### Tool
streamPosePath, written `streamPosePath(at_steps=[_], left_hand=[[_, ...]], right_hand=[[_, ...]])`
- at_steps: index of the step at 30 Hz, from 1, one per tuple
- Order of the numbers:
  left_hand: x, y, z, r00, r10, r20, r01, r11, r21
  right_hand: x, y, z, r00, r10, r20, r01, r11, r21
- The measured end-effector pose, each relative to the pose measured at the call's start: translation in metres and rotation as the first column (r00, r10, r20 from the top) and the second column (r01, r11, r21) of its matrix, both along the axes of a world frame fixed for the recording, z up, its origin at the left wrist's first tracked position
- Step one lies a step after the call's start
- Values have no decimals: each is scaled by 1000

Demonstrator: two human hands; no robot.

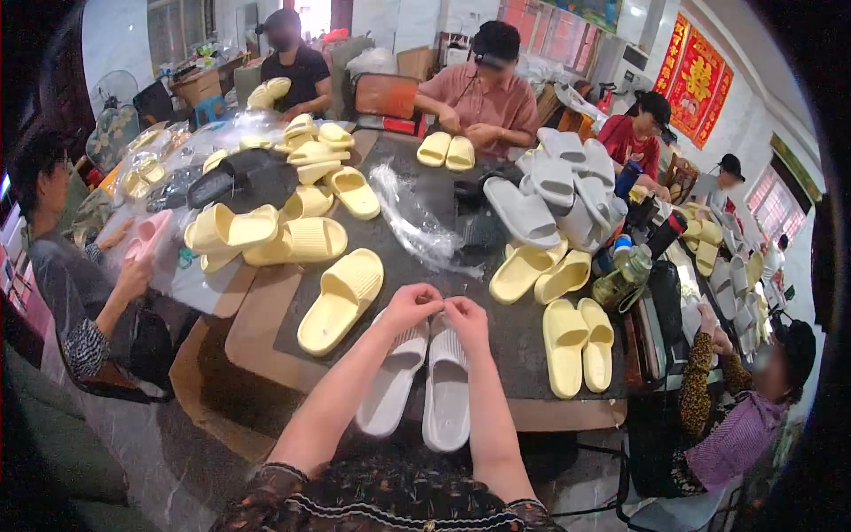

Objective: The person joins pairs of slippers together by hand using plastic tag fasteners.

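Note:
A pair of grey slide slippers, the left slipper (390,381) and the right slipper (446,390), stands side by side at the table's front edge, heels toward me. Over their toe ends my left hand (415,306) and my right hand (465,319) meet, fingertips pinched together. Whatever they pinch is too small to make out. Left of my hands lies a single yellow slipper (341,301). A pair of yellow slippers (578,346) rests to the right. Beyond my hands is a heap of clear plastic bags (417,222).
Yellow slippers (297,241) pile up at the left, grey slippers (523,211) at the right. A green-tinted bottle (625,279) stands by the right edge. Co-workers sit around the tables; one at the left holds a pink slipper (146,235). A cardboard box (208,381) sits below the table.

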State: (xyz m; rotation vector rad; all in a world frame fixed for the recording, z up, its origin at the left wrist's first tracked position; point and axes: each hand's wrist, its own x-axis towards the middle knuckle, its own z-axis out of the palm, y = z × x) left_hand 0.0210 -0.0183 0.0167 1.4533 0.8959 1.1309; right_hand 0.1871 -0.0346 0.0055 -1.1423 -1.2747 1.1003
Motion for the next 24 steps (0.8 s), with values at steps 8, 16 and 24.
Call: streamPosePath(at_steps=[8, 16, 24], left_hand=[[1, 1, 3, 1000, -7, -21, 4, 994, -112], [-1, 5, -2, 997, 23, 70, -17, 996, -92], [-6, 8, -9, 988, 114, 109, -107, 992, -72]], right_hand=[[4, 2, 0, 995, 28, 91, -29, 1000, 1], [1, -3, 9, 998, -23, 55, 24, 999, -22], [-1, 0, 2, 995, -92, -49, 94, 995, 38]])
